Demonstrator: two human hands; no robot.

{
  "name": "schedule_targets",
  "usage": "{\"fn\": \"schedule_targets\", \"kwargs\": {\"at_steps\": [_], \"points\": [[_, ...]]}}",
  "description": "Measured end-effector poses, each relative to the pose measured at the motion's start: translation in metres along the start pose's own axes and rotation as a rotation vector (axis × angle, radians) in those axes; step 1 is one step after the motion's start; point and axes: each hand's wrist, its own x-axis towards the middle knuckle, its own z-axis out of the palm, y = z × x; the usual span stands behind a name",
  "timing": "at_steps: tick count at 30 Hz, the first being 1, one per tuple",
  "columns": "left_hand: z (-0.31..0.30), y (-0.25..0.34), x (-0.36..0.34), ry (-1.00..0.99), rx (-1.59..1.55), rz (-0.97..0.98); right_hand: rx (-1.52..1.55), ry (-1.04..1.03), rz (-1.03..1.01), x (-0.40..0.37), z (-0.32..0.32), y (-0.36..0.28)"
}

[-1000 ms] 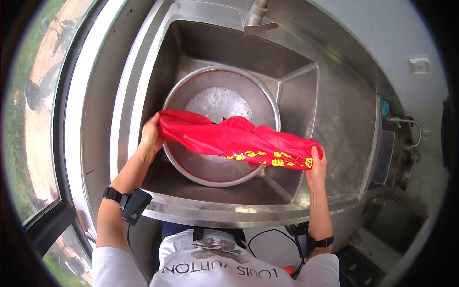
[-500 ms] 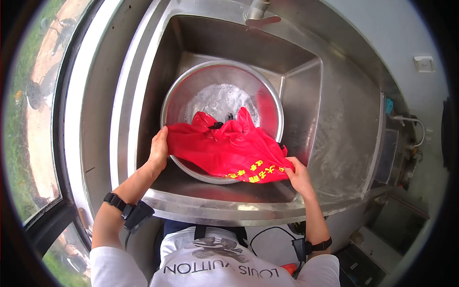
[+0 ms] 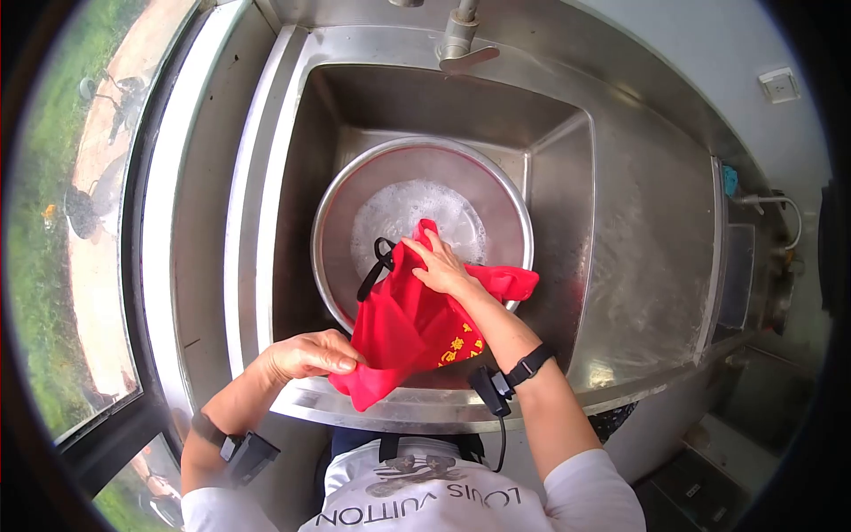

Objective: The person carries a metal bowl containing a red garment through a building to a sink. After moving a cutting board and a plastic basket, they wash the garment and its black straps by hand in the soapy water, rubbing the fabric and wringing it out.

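Note:
A red apron with yellow lettering and black straps hangs over the near rim of a round metal basin. My left hand is closed on the apron's near left edge, in front of the basin. Over the basin, my right hand lies against the upper part of the cloth, its fingers spread. Part of the fabric is hidden under my right hand and forearm. Foamy water covers the basin's bottom. A black strap dangles on the left side of the cloth.
The basin stands in a steel sink, below a faucet. A steel counter extends to the right. Along the left runs a window with a pale sill. A wall socket is at upper right.
My right hand has let go of the apron's right end and reached to its upper middle. My left hand has drawn its edge down toward me. The apron is now more bunched.

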Motion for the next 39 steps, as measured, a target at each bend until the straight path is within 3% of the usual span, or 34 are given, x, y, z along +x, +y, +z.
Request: {"fn": "schedule_targets", "kwargs": {"at_steps": [1, 4, 7, 10, 13, 16, 19, 20, 21, 23, 26, 27, 29, 32, 36, 39], "points": [[0.004, -0.003, -0.002, 0.052, 0.017, -0.022, -0.011, -0.029, 0.002, 0.003, 0.005, 0.001], [0.007, -0.005, -0.006, -0.03, 0.019, -0.051, -0.07, -0.118, -0.011, 0.01, 0.019, 0.0], [0.011, -0.005, -0.011, 0.053, 0.023, -0.089, -0.139, -0.175, -0.028, 0.009, 0.03, -0.007], [0.003, -0.008, -0.022, 0.119, 0.016, -0.1, -0.353, -0.639, 0.066, 0.019, 0.045, 0.015], [-0.006, -0.01, -0.028, 0.147, 0.209, -0.135, -0.258, -0.654, -0.075, 0.003, 0.01, 0.015], [-0.006, -0.005, -0.026, 0.178, 0.383, -0.212, -0.032, -0.377, -0.096, -0.029, -0.042, 0.022], [-0.005, -0.001, -0.021, 0.372, 0.749, -0.377, 0.21, -0.097, 0.103, -0.077, -0.104, 0.008], [-0.005, -0.001, -0.02, 0.485, 0.887, -0.409, 0.182, 0.049, 0.085, -0.09, -0.104, 0.03], [-0.004, -0.003, -0.018, 0.6, 1.024, -0.442, -0.007, -0.035, 0.16, -0.106, -0.112, 0.033], [-0.006, -0.008, -0.016, 0.756, 1.306, -0.446, -0.171, 0.023, 0.163, -0.133, -0.112, 0.052], [-0.018, -0.016, -0.016, 0.712, 1.506, -0.554, 0.09, 0.326, 0.382, -0.155, -0.144, 0.033], [-0.02, -0.018, -0.017, 0.65, 1.576, -0.483, 0.251, 0.475, 0.296, -0.162, -0.144, 0.038], [-0.022, -0.013, -0.021, 0.575, 1.354, -0.336, 0.567, 0.771, 0.114, -0.18, -0.142, 0.048], [-0.02, -0.01, -0.029, 0.42, 1.279, -0.145, 0.895, 1.035, 0.079, -0.19, -0.14, 0.045], [-0.006, -0.008, -0.034, 0.282, 1.302, -0.01, 0.986, 0.843, 0.138, -0.214, -0.137, 0.06], [-0.01, -0.007, -0.032, 0.265, 1.218, 0.059, 1.06, 0.865, 0.17, -0.221, -0.139, 0.061]]}}
